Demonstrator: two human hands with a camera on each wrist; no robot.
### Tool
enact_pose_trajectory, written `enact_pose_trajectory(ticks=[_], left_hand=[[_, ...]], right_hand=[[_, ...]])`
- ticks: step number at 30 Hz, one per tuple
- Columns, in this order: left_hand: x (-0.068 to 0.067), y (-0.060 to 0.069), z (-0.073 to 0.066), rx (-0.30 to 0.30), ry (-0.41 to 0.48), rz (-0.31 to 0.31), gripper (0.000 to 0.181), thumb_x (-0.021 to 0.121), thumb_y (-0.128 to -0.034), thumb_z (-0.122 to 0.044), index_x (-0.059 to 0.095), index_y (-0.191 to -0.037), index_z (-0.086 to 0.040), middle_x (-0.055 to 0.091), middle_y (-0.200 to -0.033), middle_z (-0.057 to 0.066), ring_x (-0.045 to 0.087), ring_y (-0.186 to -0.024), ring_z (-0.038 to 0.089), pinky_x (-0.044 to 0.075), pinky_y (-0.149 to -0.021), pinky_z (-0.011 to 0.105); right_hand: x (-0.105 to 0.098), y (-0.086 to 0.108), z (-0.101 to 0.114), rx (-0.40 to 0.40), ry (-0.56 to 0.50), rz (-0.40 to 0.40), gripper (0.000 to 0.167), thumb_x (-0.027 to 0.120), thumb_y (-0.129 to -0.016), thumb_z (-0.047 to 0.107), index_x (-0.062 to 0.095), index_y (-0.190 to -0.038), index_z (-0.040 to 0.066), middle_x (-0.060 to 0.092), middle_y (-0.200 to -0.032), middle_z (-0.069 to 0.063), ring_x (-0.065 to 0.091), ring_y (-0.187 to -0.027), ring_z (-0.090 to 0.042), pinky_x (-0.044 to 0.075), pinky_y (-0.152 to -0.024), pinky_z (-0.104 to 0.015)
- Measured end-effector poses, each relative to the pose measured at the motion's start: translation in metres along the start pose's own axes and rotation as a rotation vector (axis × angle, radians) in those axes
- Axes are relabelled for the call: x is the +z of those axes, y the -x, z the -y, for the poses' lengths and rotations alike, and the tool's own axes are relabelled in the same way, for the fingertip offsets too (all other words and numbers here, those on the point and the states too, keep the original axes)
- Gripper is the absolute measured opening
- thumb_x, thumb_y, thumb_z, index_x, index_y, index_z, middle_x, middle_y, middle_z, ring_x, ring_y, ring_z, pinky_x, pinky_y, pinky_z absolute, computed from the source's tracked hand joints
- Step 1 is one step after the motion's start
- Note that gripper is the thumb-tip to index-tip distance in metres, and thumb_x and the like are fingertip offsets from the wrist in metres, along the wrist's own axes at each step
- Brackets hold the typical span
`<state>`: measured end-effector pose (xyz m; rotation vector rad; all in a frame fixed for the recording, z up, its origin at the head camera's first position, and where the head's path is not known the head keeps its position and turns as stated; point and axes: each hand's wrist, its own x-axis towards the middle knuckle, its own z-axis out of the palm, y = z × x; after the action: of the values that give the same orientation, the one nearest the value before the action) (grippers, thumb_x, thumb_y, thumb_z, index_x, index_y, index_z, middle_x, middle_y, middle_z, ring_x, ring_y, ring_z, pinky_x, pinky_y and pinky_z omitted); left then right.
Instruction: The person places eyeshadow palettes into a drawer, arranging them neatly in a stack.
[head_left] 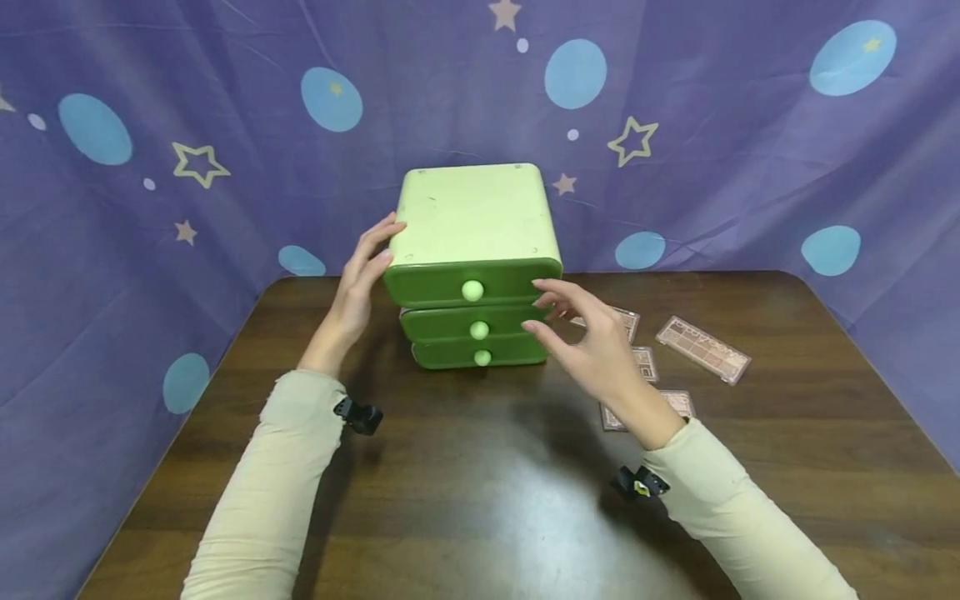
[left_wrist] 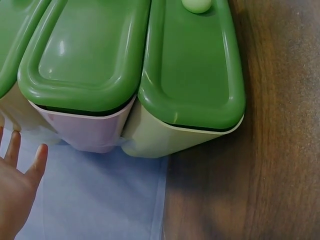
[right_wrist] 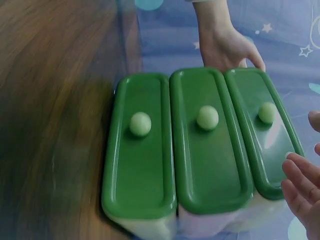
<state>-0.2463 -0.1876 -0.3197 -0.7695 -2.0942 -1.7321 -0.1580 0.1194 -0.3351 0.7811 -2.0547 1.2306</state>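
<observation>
A small cabinet (head_left: 474, 212) with a pale green top and three dark green drawer fronts stands at the back of the table, its drawers closed. Round pale knobs (right_wrist: 207, 118) sit on the fronts. My left hand (head_left: 352, 292) rests on the cabinet's upper left side, fingertips at the top edge; in the left wrist view that hand (left_wrist: 17, 187) shows at the left edge. My right hand (head_left: 592, 342), fingers bent and apart from the thumb, holds nothing near the right end of the drawer fronts. The right wrist view shows its fingers (right_wrist: 300, 182) beside the top drawer.
Several flat clear-lidded palettes lie on the wooden table (head_left: 465, 500) right of the cabinet, one (head_left: 702, 350) farther right and others partly behind my right hand and wrist. A purple curtain (head_left: 247, 108) with stars and blue ovals hangs behind the table.
</observation>
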Motion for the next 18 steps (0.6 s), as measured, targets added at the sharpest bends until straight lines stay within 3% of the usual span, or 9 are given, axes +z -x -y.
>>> enact_pose_trajectory(ticks=[10, 18], left_hand=[[-0.002, 0.001, 0.001, -0.012, -0.002, -0.004, 0.046, 0.043, -0.0973, -0.012, 0.051, -0.14, 0.003, 0.038, -0.154, 0.011, 0.03, -0.142, 0.021, 0.019, -0.117, 0.038], [0.0, -0.001, 0.001, -0.003, 0.008, -0.007, 0.046, 0.043, -0.0968, -0.011, 0.05, -0.139, 0.005, 0.038, -0.153, 0.011, 0.032, -0.141, 0.022, 0.021, -0.116, 0.038]], right_hand=[[0.038, -0.014, 0.006, 0.123, -0.105, 0.055, 0.04, 0.076, -0.086, 0.009, 0.063, -0.124, 0.005, 0.073, -0.096, -0.008, 0.066, -0.076, -0.017, 0.055, -0.072, -0.031], [0.056, -0.022, 0.005, 0.206, -0.163, 0.029, 0.03, 0.073, -0.09, 0.012, 0.067, -0.119, 0.008, 0.075, -0.094, -0.008, 0.067, -0.075, -0.014, 0.055, -0.071, -0.029]])
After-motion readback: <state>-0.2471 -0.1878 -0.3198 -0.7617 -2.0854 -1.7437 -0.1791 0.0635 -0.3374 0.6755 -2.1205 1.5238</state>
